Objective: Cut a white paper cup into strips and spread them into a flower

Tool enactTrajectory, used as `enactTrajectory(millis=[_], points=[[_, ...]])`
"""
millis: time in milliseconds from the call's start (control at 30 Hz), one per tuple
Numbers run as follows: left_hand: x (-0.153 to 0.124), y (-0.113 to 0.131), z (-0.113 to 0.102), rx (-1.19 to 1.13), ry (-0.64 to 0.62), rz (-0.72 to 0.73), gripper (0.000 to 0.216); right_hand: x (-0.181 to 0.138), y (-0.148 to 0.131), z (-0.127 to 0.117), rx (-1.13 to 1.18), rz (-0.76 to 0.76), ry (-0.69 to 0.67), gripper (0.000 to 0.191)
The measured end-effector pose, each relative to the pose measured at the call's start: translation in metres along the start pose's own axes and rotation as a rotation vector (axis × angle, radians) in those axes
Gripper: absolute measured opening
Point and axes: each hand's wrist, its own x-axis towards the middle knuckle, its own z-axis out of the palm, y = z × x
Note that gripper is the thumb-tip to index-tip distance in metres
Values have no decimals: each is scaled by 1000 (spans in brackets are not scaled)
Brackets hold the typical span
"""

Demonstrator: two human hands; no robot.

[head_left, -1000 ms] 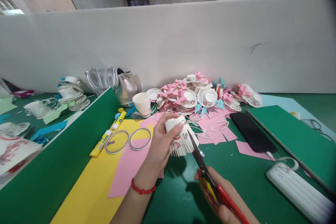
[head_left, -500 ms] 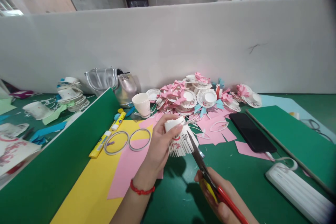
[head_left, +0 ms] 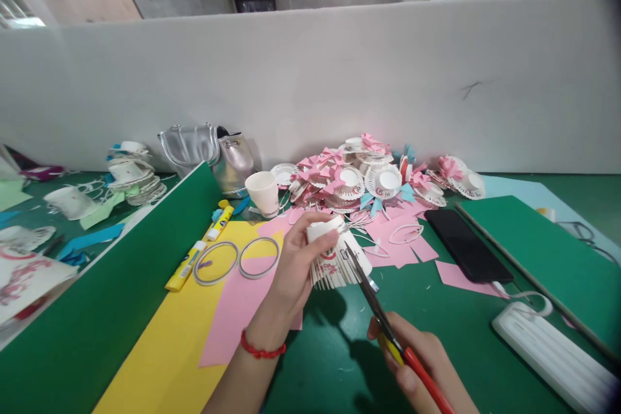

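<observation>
My left hand (head_left: 297, 257), with a red cord bracelet (head_left: 262, 354) on its wrist, grips a white paper cup (head_left: 334, 265) with red print. The cup is tilted, its base up, and its side is slit into thin strips on the left. In my right hand (head_left: 412, 356) are scissors (head_left: 371, 301) with red and yellow handles. Their blades lie against the printed wall of the cup, to the right of the cut strips. Whether the blades are fully closed is hard to make out.
Behind lies a heap of cut cups with pink bows (head_left: 339, 174). A whole paper cup (head_left: 262, 193), two tape rolls (head_left: 216, 263) and glue sticks (head_left: 185, 266) are left of centre. A phone (head_left: 463, 244) and a white power strip (head_left: 553, 356) lie right. A green divider (head_left: 121, 284) stands left.
My right hand has shifted slightly right and its scissors look more closed on the cup wall. My left hand holds the cup in nearly the same place.
</observation>
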Motion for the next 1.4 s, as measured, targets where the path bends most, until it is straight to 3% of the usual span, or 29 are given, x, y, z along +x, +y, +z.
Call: enactTrajectory(millis=[200,500,700,933,1400], points=[[0,0,0,-12,-18,-13,24,0,0,-1,-61,-16,41,58],[0,0,0,-15,-48,-7,23,3,2,4,9,37,-54,64],[-1,-1,1,-21,-43,-16,24,4,-3,4,116,43,-66,57],[-1,-2,0,15,-65,4,23,1,4,0,42,16,11,61],[-3,-3,2,43,-78,-27,23,2,-4,-1,34,51,-4,58]])
